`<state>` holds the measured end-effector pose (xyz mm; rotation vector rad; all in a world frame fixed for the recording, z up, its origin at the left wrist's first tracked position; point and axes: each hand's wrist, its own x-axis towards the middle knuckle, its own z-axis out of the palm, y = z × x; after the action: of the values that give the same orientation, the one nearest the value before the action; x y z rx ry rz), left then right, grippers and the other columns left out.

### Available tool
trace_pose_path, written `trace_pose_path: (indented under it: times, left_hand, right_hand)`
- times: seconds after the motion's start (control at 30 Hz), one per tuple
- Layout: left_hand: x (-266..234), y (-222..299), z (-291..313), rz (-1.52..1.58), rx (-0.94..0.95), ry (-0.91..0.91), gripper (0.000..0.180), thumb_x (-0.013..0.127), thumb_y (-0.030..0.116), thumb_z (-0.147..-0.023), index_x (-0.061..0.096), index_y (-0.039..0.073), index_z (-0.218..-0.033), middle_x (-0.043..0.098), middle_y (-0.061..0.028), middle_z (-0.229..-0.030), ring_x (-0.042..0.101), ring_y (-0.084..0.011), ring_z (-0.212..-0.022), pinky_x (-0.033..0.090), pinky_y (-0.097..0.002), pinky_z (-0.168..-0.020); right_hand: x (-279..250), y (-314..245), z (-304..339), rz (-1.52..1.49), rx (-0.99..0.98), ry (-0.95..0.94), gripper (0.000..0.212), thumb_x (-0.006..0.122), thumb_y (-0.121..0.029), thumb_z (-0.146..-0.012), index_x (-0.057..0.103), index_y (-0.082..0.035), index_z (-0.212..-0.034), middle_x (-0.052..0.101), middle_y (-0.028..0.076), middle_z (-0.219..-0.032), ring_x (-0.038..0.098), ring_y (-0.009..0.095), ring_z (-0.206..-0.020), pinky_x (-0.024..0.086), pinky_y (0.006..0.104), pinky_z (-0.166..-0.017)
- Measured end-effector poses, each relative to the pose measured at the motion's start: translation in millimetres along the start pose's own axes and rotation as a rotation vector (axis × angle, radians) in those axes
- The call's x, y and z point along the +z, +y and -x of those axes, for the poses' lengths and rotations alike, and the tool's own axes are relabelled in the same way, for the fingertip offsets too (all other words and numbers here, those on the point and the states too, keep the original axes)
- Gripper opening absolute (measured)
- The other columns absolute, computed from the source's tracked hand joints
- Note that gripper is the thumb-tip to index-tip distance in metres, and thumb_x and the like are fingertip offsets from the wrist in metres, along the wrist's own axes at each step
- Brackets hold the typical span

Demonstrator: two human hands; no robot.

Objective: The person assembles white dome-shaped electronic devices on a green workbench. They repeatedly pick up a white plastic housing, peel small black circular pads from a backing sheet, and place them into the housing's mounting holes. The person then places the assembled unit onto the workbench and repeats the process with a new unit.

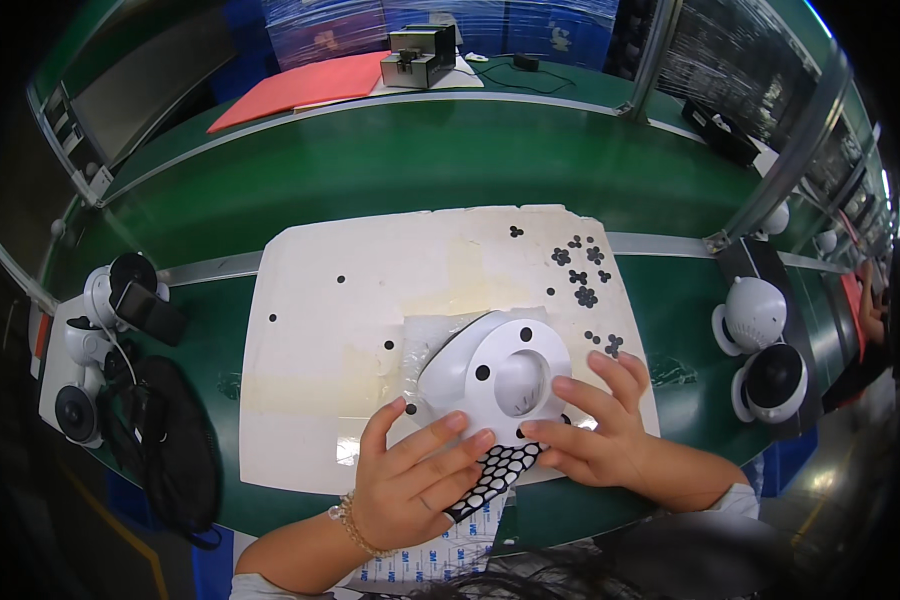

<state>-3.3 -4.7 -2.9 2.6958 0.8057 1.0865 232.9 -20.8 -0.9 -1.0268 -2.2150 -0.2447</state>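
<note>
Head view: a white rounded housing (452, 372) is seen on a translucent packing sheet (418, 335), which is laid on a white board (310, 400). Its ring-shaped base is turned upward, and black dots (483, 373) are seated on it. The left hand (405, 490) is opened, its fingers spread, fingertips placed at the ring's lower left rim. The right hand (610, 440) is curved at the ring's lower right; whether anything is pinched by it cannot be told. A black strip with white spots (508, 468) is seen below the housing, between the hands.
</note>
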Motion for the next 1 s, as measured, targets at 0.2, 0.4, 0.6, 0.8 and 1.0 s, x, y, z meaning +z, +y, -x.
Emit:
trace_pose_path:
  times: [0.2,0.4,0.6,0.8,1.0]
  left_hand:
    - [1,2,-2,-0.009,-0.015,0.029,0.008,0.061,0.009,-0.066,0.060,0.013,-0.072,0.060,0.0009,-0.108,0.050,-0.0180,-0.110,0.024,-0.0496,-0.096]
    - [4,4,-4,-0.018,-0.005,0.060,0.007,0.061,0.010,-0.066,0.060,0.013,-0.072,0.061,0.0011,-0.107,0.051,-0.0187,-0.109,0.023,-0.0496,-0.097]
    - [1,2,-2,-0.035,-0.016,0.020,0.005,0.060,0.008,-0.067,0.058,0.012,-0.069,0.061,0.0015,-0.106,0.051,-0.0186,-0.109,0.022,-0.0504,-0.097]
    - [3,4,-4,-0.015,-0.022,0.021,0.007,0.060,0.006,-0.066,0.058,0.012,-0.068,0.062,0.0016,-0.105,0.052,-0.0190,-0.107,0.022,-0.0508,-0.097]
    - [2,4,-2,-0.011,-0.026,0.023,0.008,0.061,0.006,-0.065,0.059,0.012,-0.070,0.062,0.0017,-0.106,0.052,-0.0192,-0.107,0.022,-0.0517,-0.096]
  right_hand:
    - [-8,-14,-8,-0.212,0.011,0.094,0.033,0.070,-0.030,-0.067,0.064,-0.024,-0.099,0.049,0.001,-0.121,0.033,0.026,-0.118,0.021,0.0424,-0.093]
    - [-1,-25,-24,-0.327,-0.086,0.047,0.019,0.070,-0.025,-0.067,0.064,-0.019,-0.083,0.049,0.001,-0.121,0.033,0.025,-0.118,0.026,0.0407,-0.088]
    - [-12,-14,-13,-0.415,0.068,-0.053,0.009,0.063,-0.016,-0.074,0.060,-0.012,-0.081,0.042,0.008,-0.128,0.028,0.032,-0.123,0.026,0.0411,-0.094]
    - [-9,17,-8,-0.578,0.453,-0.038,0.007,0.055,-0.014,-0.083,0.055,-0.008,-0.086,0.035,0.016,-0.132,0.023,0.037,-0.126,0.019,0.0448,-0.101]
    - [-8,14,-14,-0.593,0.447,-0.060,0.007,0.055,-0.015,-0.083,0.056,-0.008,-0.086,0.036,0.015,-0.131,0.024,0.037,-0.125,0.020,0.0440,-0.101]
